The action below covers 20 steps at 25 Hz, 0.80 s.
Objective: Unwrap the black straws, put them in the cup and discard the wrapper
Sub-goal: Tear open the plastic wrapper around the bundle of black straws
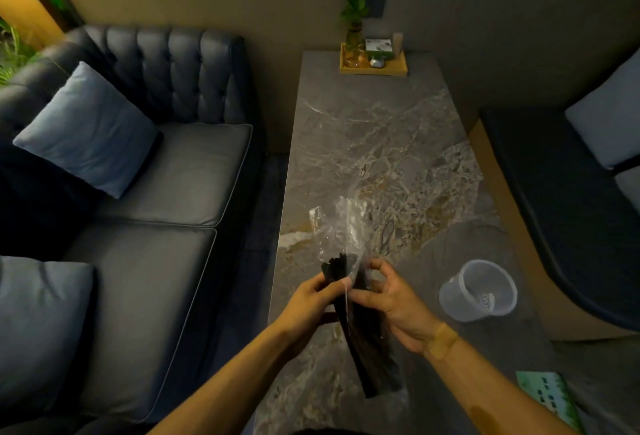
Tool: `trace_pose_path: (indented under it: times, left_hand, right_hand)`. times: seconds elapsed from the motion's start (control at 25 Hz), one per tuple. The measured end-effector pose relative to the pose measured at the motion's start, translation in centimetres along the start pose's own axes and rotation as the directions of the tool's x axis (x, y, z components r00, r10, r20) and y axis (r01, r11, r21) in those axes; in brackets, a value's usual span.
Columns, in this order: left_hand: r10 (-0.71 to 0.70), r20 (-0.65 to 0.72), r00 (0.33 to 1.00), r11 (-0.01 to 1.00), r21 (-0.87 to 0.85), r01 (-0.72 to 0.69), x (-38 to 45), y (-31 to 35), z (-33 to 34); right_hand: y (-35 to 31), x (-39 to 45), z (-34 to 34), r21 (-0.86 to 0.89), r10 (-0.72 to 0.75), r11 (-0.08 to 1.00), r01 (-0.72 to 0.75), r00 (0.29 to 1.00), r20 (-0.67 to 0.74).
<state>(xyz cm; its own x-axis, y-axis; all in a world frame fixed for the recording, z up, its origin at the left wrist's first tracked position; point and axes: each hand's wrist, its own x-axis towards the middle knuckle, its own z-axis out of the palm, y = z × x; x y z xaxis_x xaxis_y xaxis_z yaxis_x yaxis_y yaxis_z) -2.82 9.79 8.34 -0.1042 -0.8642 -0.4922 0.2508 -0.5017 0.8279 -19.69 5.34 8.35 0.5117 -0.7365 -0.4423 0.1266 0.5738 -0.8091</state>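
Observation:
A bundle of black straws (367,348) hangs above the near part of the marble table (377,144), still inside a clear plastic wrapper (341,227) whose loose open end sticks up past the straw tips. My left hand (311,299) grips the bundle near its top. My right hand (391,299) pinches the wrapper's edge beside it. A clear plastic cup (479,291) stands upright and empty on the table, to the right of my hands.
A wooden tray (374,66) with a small plant and bottles sits at the table's far end. A green printed card (549,400) lies at the near right corner. A dark sofa (145,192) with blue cushions is left, another seat (561,199) right.

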Motion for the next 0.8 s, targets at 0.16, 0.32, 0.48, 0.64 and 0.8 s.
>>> trace_pose_path:
  times: [0.16,0.32,0.48,0.64,0.8]
  left_hand:
    - [-0.004,-0.089,0.996,0.997,-0.08,-0.003,0.2,-1.0,0.6]
    - [0.118,-0.206,0.971,0.993,0.039,-0.112,0.4,-1.1,1.4]
    - [0.214,-0.246,0.945,0.974,0.132,-0.186,0.0,-1.3,1.9]
    - [0.238,-0.244,0.94,0.963,0.186,-0.196,0.0,-1.3,1.5]
    - [0.174,-0.165,0.971,0.979,0.134,-0.153,-0.2,-0.8,-0.5]
  right_hand:
    - [0.8,-0.1,1.2,-0.499,-0.168,0.866,0.032,0.959,-0.23]
    - [0.4,-0.6,3.1,-0.66,-0.267,0.75,0.046,0.934,-0.239]
    - [-0.2,-0.2,3.3,-0.739,-0.361,0.673,0.035,0.888,-0.286]
    - [-0.4,0.5,2.4,-0.729,-0.424,0.683,0.053,0.841,-0.337]
    - [-2.9,0.1,0.2,-0.371,-0.197,0.927,0.058,0.916,-0.349]
